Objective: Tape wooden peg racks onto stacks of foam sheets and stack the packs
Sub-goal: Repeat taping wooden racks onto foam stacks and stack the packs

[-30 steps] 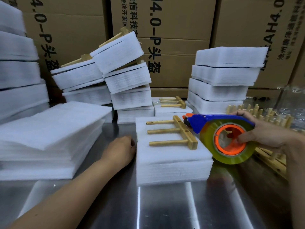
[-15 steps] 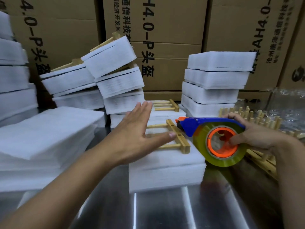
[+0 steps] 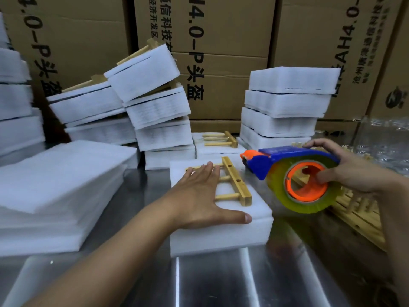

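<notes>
A stack of white foam sheets (image 3: 223, 238) lies on the steel table in front of me, with a wooden peg rack (image 3: 236, 181) on top. My left hand (image 3: 199, 196) lies flat on the foam with straight fingers over the rack's pegs and the thumb spread along the near edge. My right hand (image 3: 345, 167) grips a blue and orange tape dispenser (image 3: 294, 180) with a yellowish roll, held in the air just right of the rack, its orange nose pointing at the rack's far end.
Taped foam packs (image 3: 155, 111) are piled at the back left and back right (image 3: 285, 109). Another pack with a rack (image 3: 219, 142) lies behind. Loose foam sheets (image 3: 59, 185) sit left. Spare wooden racks (image 3: 358, 216) lie right. Cardboard boxes (image 3: 223, 41) wall the back.
My left hand rose from the table beside the stack, swung over it and came down flat on the foam and rack. The dispenser stayed near the rack's right side.
</notes>
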Available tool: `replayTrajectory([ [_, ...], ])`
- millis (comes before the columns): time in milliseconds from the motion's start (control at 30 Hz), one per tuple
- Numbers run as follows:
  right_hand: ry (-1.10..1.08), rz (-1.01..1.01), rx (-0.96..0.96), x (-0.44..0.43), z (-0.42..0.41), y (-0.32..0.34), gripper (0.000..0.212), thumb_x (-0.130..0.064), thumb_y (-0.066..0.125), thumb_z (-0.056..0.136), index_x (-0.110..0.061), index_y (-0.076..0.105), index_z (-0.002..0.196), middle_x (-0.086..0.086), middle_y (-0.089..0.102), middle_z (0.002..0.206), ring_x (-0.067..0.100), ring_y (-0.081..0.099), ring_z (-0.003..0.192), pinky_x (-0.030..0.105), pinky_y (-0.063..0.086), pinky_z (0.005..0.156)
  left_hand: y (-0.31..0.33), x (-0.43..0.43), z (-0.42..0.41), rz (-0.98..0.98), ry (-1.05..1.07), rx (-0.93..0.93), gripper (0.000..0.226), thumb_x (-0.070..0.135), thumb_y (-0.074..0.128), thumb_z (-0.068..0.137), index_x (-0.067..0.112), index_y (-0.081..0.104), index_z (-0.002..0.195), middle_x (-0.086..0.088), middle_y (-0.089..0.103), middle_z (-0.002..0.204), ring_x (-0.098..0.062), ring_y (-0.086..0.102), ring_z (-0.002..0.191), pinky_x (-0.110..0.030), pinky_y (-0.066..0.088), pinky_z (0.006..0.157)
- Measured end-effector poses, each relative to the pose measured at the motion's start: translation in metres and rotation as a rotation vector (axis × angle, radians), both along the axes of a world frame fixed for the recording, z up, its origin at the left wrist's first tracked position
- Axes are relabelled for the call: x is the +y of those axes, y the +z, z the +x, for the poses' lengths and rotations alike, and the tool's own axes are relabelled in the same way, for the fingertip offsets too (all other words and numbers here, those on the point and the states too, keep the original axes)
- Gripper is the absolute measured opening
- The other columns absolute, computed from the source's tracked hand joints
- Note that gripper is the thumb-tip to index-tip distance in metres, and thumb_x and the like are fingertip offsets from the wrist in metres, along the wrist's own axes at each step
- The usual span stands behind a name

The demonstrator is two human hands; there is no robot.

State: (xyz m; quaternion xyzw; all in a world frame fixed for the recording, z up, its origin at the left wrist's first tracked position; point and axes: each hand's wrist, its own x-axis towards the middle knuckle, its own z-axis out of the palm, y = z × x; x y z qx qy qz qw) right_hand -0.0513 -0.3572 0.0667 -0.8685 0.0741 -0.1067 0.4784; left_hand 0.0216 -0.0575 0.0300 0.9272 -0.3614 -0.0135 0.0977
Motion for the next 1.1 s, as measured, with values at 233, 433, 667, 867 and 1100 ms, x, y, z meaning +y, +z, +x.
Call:
replayTrajectory([
  [233, -0.01, -0.112, -0.074, 0.01, -0.008, 0.016, 0.064, 0.021, 0.058, 0.077, -0.038, 0.056, 0.102, 0.019, 0.063, 0.1, 0.034, 0.06, 0.074, 0.044, 0.049, 0.062, -0.008, 0.011, -0.009, -0.427, 0.024, -0.019, 0.117, 0.097, 0.025, 0.056, 0.036, -0.013, 0.148, 0.019, -0.022, 0.152, 0.005, -0.024, 0.135, -0.025, -0.014, 0.109],
  [433, -0.11, -0.029, -0.12, 0.016, -0.006, -0.006, 0.067, 0.022, 0.059, 0.075, -0.041, 0.059, 0.096, 0.017, 0.067, 0.09, 0.026, 0.06, 0.061, 0.036, 0.048, 0.052, -0.009, 0.04, 0.032, -0.723, 0.549, 0.247, 0.086, 0.07, 0.017, 0.087, 0.01, 0.025, 0.149, -0.018, 0.021, 0.154, -0.029, 0.022, 0.142, -0.038, 0.017, 0.116],
  [667, -0.127, 0.053, -0.082, 0.027, -0.005, -0.019, 0.064, 0.028, 0.051, 0.077, -0.03, 0.054, 0.104, 0.009, 0.064, 0.083, 0.017, 0.06, 0.049, 0.023, 0.045, 0.038, -0.021, 0.046, 0.042, -0.793, 0.481, 0.662, 0.075, 0.072, 0.017, 0.087, 0.026, 0.041, 0.141, -0.001, 0.04, 0.147, -0.021, 0.036, 0.135, -0.033, 0.024, 0.107],
  [867, -0.121, 0.059, -0.058, 0.027, -0.007, -0.02, 0.066, 0.027, 0.052, 0.077, -0.035, 0.053, 0.102, 0.01, 0.063, 0.09, 0.015, 0.06, 0.051, 0.025, 0.046, 0.041, -0.018, 0.047, 0.05, -1.006, 0.584, 0.856, 0.069, 0.066, 0.044, 0.084, 0.006, 0.06, 0.115, -0.014, 0.06, 0.096, -0.022, 0.051, 0.073, -0.031, 0.045, 0.069],
  [1100, -0.109, 0.087, -0.041, 0.025, -0.009, -0.022, 0.07, 0.028, 0.052, 0.076, -0.038, 0.053, 0.099, 0.01, 0.064, 0.094, 0.03, 0.058, 0.064, 0.037, 0.047, 0.051, -0.02, 0.045, 0.061, -1.107, 0.622, 0.967, 0.067, 0.057, 0.059, 0.079, 0.001, 0.057, 0.116, -0.014, 0.063, 0.107, -0.026, 0.061, 0.093, -0.033, 0.049, 0.078],
])
